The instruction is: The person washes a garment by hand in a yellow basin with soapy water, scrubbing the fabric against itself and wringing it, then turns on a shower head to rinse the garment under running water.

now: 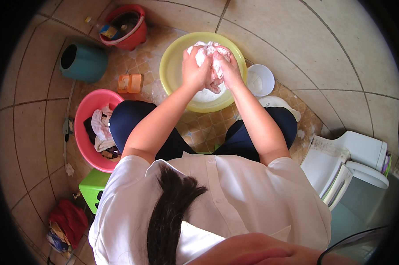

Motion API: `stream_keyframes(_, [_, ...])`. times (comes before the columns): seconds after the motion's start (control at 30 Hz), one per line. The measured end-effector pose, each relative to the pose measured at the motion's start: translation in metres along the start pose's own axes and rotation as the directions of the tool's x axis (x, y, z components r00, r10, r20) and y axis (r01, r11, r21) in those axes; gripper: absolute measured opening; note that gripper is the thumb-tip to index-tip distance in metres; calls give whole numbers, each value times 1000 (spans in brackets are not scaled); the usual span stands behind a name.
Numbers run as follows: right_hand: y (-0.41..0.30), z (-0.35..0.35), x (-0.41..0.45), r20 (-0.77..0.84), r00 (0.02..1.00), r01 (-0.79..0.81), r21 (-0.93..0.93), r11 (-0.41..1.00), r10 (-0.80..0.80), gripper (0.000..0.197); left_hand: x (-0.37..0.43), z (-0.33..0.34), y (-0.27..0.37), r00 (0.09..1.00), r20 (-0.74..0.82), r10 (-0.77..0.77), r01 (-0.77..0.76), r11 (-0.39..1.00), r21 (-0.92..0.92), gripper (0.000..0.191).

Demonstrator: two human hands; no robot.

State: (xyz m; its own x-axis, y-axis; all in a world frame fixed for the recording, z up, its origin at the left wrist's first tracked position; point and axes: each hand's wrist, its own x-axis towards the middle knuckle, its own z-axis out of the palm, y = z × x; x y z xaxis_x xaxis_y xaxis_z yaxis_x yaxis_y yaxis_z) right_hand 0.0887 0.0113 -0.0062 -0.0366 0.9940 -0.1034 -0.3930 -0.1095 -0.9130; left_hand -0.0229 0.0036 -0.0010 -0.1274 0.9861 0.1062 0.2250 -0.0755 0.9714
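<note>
Over a yellow plastic basin [172,92] on the tiled floor, both my hands grip a bunched, wet pinkish cloth [215,86] covered with white suds. My left hand [197,70] clasps its left side and my right hand [230,70] its right side, close together near the top of the basin. Foam and water [208,95] lie in the bottom below the cloth. Part of the cloth is hidden behind my fingers, so its full shape cannot be made out.
A pink tub [83,132] of clothes stands by my left knee. Further left are an orange soap dish [130,83], a teal bucket [90,63] and a red bucket [133,39] with bottles. Right of the basin sit a white tub [267,81] and a white container [277,102]. Tiled walls curve close around.
</note>
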Motion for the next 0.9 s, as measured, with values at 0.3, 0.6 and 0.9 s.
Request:
stream_keyframes(0.3, [11, 7, -7, -261, 965, 20, -52, 998, -32, 19, -14, 5, -13, 980, -64, -190, 191, 981, 19, 39])
stream_keyframes(0.6, [17, 1, -6, -268, 960, 17, -251, 968, -86, 22, -15, 2, -4, 994, -14, -110, 110, 974, 199, 27])
stream_keyframes(0.9, [-24, -17, 19, -280, 957, 132, 194, 972, -74, 22, 8, -1, 28, 972, -100, 213, -212, 977, 27, 44])
